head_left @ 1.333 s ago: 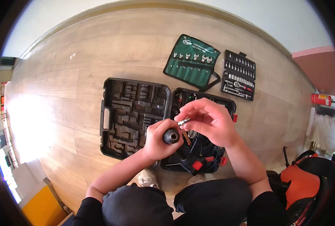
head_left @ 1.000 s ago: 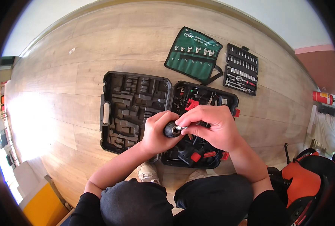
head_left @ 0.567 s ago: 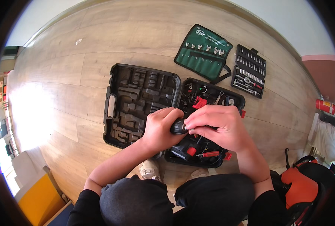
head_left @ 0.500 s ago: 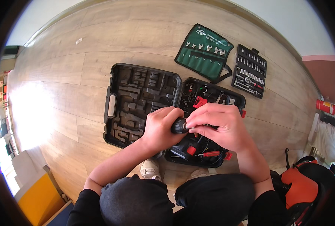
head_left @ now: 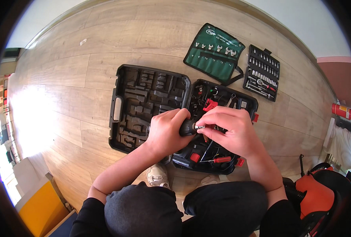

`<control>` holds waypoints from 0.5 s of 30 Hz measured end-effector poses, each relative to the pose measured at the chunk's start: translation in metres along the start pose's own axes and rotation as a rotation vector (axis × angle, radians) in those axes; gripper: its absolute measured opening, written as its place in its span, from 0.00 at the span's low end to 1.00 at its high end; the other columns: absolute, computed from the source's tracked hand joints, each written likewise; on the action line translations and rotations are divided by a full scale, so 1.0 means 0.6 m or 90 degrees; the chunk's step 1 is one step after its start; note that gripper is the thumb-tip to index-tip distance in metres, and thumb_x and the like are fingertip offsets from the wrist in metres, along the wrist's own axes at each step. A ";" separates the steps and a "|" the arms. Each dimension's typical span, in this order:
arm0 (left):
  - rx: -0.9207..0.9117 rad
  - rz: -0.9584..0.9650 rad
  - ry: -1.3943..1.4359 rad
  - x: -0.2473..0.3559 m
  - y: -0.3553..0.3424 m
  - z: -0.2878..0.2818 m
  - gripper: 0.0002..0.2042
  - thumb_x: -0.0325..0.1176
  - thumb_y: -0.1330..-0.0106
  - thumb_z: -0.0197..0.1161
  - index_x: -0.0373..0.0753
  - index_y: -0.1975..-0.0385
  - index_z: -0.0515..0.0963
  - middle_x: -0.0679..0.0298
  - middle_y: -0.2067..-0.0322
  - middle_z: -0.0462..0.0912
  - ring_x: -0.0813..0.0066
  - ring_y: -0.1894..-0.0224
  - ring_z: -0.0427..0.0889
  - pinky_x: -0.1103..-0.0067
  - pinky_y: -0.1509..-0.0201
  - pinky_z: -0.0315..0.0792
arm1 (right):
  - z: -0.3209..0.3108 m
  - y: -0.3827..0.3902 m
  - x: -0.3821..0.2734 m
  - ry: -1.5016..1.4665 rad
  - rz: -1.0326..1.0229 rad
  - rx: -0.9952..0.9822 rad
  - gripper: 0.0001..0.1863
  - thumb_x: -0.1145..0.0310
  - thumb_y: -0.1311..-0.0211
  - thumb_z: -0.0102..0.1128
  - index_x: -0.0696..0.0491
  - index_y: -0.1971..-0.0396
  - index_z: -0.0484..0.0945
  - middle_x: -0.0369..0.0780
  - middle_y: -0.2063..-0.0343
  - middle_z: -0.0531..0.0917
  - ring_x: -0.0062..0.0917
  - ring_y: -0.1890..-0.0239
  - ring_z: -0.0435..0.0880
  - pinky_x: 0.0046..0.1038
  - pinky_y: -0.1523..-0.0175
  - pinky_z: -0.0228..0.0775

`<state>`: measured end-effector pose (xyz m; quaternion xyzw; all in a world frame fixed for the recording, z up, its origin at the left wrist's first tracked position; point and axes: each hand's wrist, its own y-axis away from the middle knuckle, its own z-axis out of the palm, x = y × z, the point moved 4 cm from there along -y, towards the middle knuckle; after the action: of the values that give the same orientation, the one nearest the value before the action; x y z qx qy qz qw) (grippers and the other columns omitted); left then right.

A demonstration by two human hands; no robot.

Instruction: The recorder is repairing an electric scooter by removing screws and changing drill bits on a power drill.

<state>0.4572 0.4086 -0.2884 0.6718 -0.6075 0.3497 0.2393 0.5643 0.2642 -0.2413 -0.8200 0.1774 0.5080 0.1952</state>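
Observation:
My left hand is wrapped around a power drill, whose black ribbed chuck points right. Most of the drill's body is hidden behind that hand. Between thumb and fingers, my right hand pinches a small silver bit at the chuck's mouth. How deep the bit sits in the chuck I cannot tell. Both hands are above the open black tool case. Below them, a red-handled screwdriver lies in the case's right half, among pliers, cables and other tools.
The case's left half has empty moulded slots. Beyond it on the wooden floor lie a green wrench roll and an open socket set. My shoes are close to the case's near edge. An orange-and-black object stands at the lower right.
My right fingertips have shifted slightly right, and more of the silver bit shows at the chuck. The drill has tilted a little; my left hand keeps its grip.

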 end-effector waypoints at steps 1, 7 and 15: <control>-0.010 -0.015 0.000 -0.003 0.001 0.002 0.17 0.31 0.54 0.78 0.40 0.67 0.77 0.58 0.73 0.81 0.54 0.71 0.83 0.67 0.69 0.77 | 0.003 0.000 0.004 0.010 0.003 0.004 0.09 0.78 0.45 0.73 0.56 0.64 0.84 0.39 0.68 0.85 0.29 0.69 0.86 0.27 0.66 0.78; -0.037 -0.038 -0.038 -0.002 -0.003 -0.002 0.18 0.35 0.52 0.78 0.41 0.66 0.76 0.59 0.74 0.81 0.54 0.71 0.84 0.66 0.70 0.78 | 0.005 0.003 0.013 -0.025 0.046 -0.015 0.14 0.78 0.45 0.73 0.55 0.59 0.82 0.38 0.68 0.84 0.28 0.68 0.85 0.27 0.64 0.78; -0.066 -0.055 -0.066 -0.004 0.002 0.005 0.20 0.38 0.53 0.79 0.42 0.65 0.75 0.60 0.74 0.81 0.54 0.70 0.84 0.64 0.69 0.78 | 0.007 0.010 0.019 -0.063 0.115 -0.039 0.22 0.78 0.47 0.75 0.53 0.51 0.80 0.37 0.65 0.83 0.25 0.65 0.84 0.28 0.58 0.79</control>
<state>0.4563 0.4077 -0.2925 0.7011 -0.6069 0.2724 0.2566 0.5628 0.2600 -0.2539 -0.7801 0.2247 0.5689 0.1319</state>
